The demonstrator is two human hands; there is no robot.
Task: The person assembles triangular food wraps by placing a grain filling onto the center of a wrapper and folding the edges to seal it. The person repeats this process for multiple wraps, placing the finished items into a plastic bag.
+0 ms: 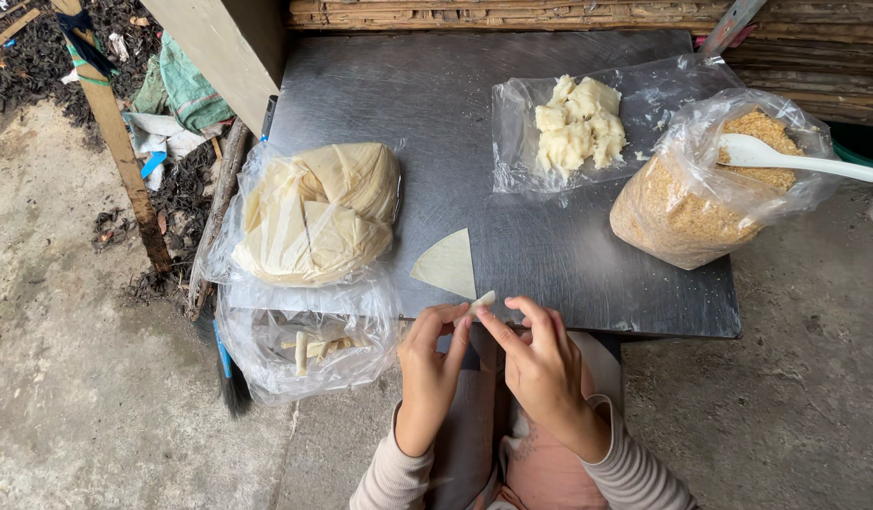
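Observation:
My left hand [431, 364] and my right hand [540, 364] meet at the near edge of a dark metal table [436, 94]. Together their fingertips pinch a small pale rolled wrapper [482, 301]. Just beyond it a wedge-shaped pale wrapper sheet [448, 263] lies flat on the table. A stack of wrapper sheets [318, 212] sits in clear plastic at the left. Pale dough-like lumps [578, 125] rest on an open plastic bag at the back.
A clear bag of brown crumbs [687, 203] with a white spoon [795, 159] in it stands at the right. Below the table's left corner hangs a plastic bag [309, 349] holding finished rolls. Concrete ground, a wooden post [115, 132] and debris lie to the left.

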